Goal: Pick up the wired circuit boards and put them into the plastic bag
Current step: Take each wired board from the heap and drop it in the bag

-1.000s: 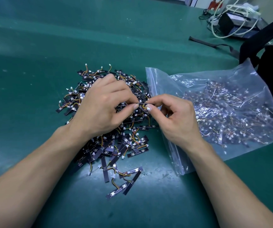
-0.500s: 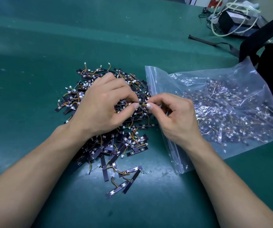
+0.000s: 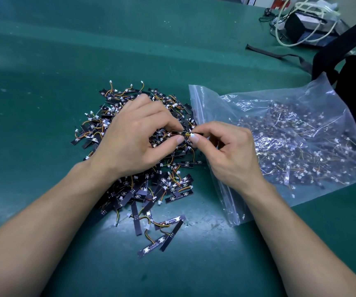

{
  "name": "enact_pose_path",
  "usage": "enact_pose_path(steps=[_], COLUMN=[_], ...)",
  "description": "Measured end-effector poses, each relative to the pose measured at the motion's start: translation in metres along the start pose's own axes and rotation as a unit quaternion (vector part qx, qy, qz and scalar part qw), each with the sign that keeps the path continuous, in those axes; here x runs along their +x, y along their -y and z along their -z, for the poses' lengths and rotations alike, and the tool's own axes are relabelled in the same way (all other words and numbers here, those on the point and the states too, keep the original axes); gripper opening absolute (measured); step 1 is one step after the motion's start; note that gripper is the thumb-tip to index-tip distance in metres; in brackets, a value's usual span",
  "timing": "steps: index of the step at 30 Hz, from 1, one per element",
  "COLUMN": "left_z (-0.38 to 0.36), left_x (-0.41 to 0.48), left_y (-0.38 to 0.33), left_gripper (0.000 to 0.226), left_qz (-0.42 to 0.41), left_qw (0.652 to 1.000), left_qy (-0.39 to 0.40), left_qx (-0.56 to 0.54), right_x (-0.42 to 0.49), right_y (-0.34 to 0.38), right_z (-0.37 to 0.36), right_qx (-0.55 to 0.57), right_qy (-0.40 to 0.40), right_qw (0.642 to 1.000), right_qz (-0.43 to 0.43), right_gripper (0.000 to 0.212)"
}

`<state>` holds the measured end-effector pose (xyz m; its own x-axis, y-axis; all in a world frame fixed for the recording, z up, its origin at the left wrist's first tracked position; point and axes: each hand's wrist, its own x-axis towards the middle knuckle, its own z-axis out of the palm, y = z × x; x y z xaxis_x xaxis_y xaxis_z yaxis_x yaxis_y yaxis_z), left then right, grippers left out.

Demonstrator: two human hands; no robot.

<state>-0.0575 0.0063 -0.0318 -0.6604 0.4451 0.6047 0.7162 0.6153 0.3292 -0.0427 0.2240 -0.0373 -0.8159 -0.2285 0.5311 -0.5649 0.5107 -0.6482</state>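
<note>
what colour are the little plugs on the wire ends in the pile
White; the head view shows the plugs best at the edges of the pile.

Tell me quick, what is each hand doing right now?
Left hand: pinching one end of a small wired board.
Right hand: pinching the other end of that board.

Lighting: moderately bright, even, from overhead. Glare: pale washed-out patch on the green table [image 3: 205, 232] at lower centre; white glints across the crinkled plastic bag [image 3: 280, 116]. Shadows: soft, faint. Distortion: wide-angle bowing at edges. Focus: centre sharp, far corners softer.
</note>
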Motion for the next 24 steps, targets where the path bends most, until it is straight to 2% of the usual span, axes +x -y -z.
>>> enact_pose_path(steps=[3,7,11,16,20,24], left_z=[-0.0006,-0.0004,-0.0010,0.0002,-0.0004,0.0002], left_x=[0.0001,0.0001,-0.0003,0.0001,0.0003,0.0002], left_y=[0.0002,0.0003,-0.0004,-0.0013,-0.0009,-0.0009], left_gripper=[0.015,0.015,0.015,0.017,0.015,0.015], left_qz=[-0.009,-0.012,-0.012,0.001,-0.009,-0.009], left_qw=[1.000,1.000,1.000,1.000,1.000,1.000], left_qy=[-0.001,-0.008,-0.006,0.000,-0.004,-0.008], left_qx=[0.008,0.007,0.009,-0.010,-0.005,-0.002], right_x=[-0.0009,-0.0019,-0.0015,-0.0004,-0.0018,-0.0027], right_y=[0.0007,0.0012,0.0007,-0.0006,-0.0009,0.0005], right_z=[-0.0012,-0.0026,-0.0019,0.0000,-0.0014,-0.0025], right_qx=[0.001,0.004,0.000,-0.001,0.005,0.008], right_qy=[0.002,-0.003,0.000,-0.007,-0.001,-0.003], right_qw=[1.000,0.999,1.000,1.000,1.000,0.999], right_qz=[-0.013,-0.033,-0.010,0.013,-0.007,-0.033], right_gripper=[0.002,0.013,0.003,0.005,0.005,0.015])
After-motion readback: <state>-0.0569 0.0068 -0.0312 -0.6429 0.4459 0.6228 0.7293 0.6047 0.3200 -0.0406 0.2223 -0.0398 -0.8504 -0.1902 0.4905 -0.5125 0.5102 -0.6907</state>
